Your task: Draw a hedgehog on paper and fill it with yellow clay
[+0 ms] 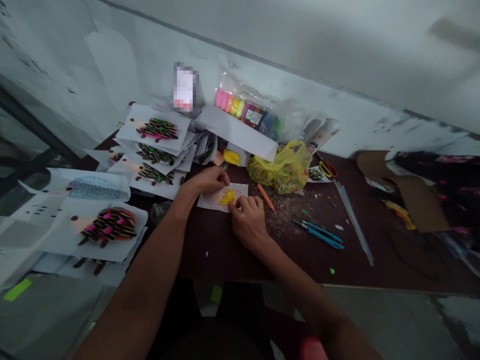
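A small white paper point(243, 188) with an orange drawn outline lies on the dark table between my hands. Yellow clay point(227, 197) is spread over part of the drawing. My right hand point(249, 219) rests at the paper's lower right, its fingers curled and the thumb side touching the edge of the clay. At the upper left edge of the paper is my left hand point(212, 180), with fingers bent together; whether anything is between them is too small to tell. A larger yellow clay lump point(231, 157) sits just behind the paper.
Hedgehog pictures point(157, 129) are stacked at the left. Behind stand a phone point(185, 87) and bagged coloured clay point(240, 107). A yellow bag point(281, 167), orange crayon point(266, 197), blue snips point(324, 235), scissors point(328, 169) and clear sticks point(354, 220) lie to the right.
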Available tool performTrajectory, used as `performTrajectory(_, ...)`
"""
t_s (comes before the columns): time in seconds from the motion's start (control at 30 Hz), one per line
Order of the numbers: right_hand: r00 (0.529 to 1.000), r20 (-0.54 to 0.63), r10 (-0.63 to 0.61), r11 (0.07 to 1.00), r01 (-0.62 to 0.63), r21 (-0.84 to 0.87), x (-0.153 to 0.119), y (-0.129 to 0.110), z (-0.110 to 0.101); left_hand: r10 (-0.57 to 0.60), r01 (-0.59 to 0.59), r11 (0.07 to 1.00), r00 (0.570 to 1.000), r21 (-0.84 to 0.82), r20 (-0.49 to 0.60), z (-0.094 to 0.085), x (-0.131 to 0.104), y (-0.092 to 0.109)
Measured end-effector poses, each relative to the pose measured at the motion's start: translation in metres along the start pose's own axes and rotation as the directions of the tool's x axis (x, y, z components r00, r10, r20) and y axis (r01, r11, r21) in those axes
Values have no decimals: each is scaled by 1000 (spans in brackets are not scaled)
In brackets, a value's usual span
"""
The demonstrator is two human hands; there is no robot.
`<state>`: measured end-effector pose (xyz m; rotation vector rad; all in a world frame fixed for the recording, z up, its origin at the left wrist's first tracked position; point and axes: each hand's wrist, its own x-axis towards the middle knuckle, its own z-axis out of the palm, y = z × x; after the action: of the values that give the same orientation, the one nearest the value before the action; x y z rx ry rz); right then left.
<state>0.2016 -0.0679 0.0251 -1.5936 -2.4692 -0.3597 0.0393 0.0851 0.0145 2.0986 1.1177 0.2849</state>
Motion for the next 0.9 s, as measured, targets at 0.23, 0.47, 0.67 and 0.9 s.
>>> performTrajectory(0.23, 1000, -14, 15, 995, -13, 95, 0, 0, -2, 5, -5, 1000, 1000, -10, 10, 0, 2, -2)
performTrajectory(0.47, 999, 30, -19, 986, 13, 166, 3, -5, -2, 0, 0, 1000, 1000, 7, -2, 0, 0, 1)
performTrajectory(0.67, 997, 70, -25, 977, 9, 214, 6, -8, -3, -15, 15, 1000, 1000, 8, -4, 0, -2, 5)
performTrajectory(0.9, 999, 46, -21, 946, 5, 325, 6, -5, -2, -59, 59, 998, 998, 7, 6, 0, -2, 7)
